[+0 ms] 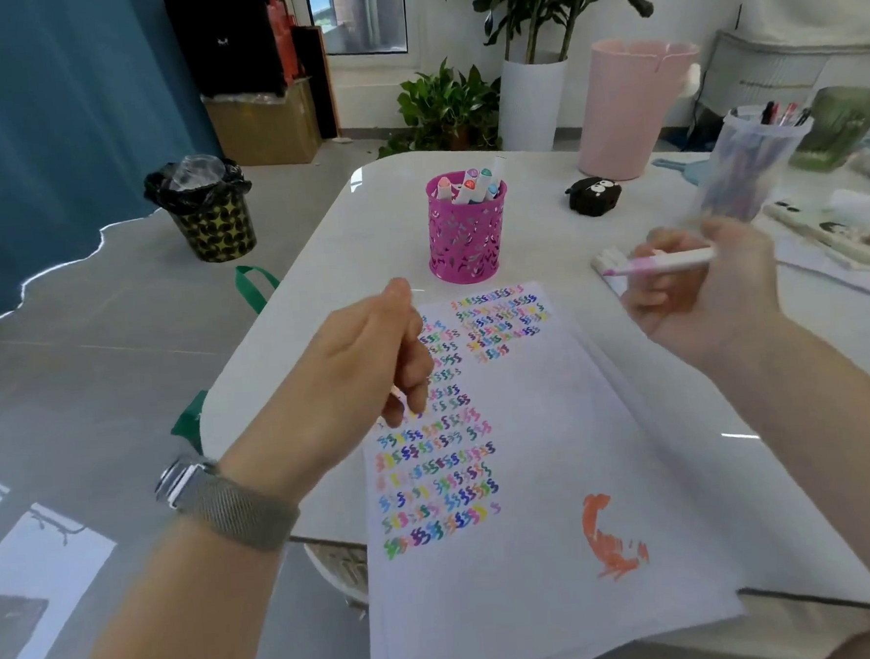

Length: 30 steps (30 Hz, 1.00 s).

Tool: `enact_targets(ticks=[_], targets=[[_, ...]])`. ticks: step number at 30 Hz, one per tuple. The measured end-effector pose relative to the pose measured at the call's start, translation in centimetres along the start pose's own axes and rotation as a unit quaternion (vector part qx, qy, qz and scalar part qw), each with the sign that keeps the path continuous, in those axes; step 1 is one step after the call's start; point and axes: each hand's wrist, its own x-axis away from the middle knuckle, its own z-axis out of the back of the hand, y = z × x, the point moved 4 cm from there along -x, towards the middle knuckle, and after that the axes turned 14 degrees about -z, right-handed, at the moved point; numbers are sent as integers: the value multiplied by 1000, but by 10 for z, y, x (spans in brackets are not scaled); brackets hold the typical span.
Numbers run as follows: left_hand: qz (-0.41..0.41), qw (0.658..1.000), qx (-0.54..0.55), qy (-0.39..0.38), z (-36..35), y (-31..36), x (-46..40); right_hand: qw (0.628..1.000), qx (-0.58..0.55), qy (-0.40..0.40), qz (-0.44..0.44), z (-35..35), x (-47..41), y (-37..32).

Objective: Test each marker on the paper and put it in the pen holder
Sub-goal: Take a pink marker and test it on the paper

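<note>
Right hand (700,287) pinches the pink marker (660,263), tip bared, up beside the paper (533,476), ready to scribble. Left hand (369,364) curls, maybe round its cap; can't tell. Holder (468,235) waits beyond.

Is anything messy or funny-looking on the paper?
Yes. Near the lower right of the paper sits a big orange scribble, unlike the neat rows of small coloured squiggles on the left. Otherwise nothing looks spilled or broken; the purple pen holder stands upright.
</note>
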Motion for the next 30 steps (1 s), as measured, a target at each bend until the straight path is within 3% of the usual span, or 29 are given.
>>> enact_targets(ticks=[2,4,6,9,12,16,30], targets=[[-22,983,-180,-31,-8,-5,-2,995,96,22,-17,5,-19,16],[-69,934,-348,-52,-16,-13,1,983,177,0,-39,-4,-27,32],[-84,904,-413,-76,-22,-19,6,971,233,-3,-53,-10,-31,44],[-33,891,-436,-120,-21,-33,7,943,331,13,15,-12,-41,59],[-5,885,-443,-143,-16,-44,7,897,417,84,121,-9,-44,67],[16,883,-442,-159,-15,-46,8,864,451,99,200,-9,-45,72],[28,881,-439,-178,-16,-47,5,840,489,72,222,-8,-50,73]])
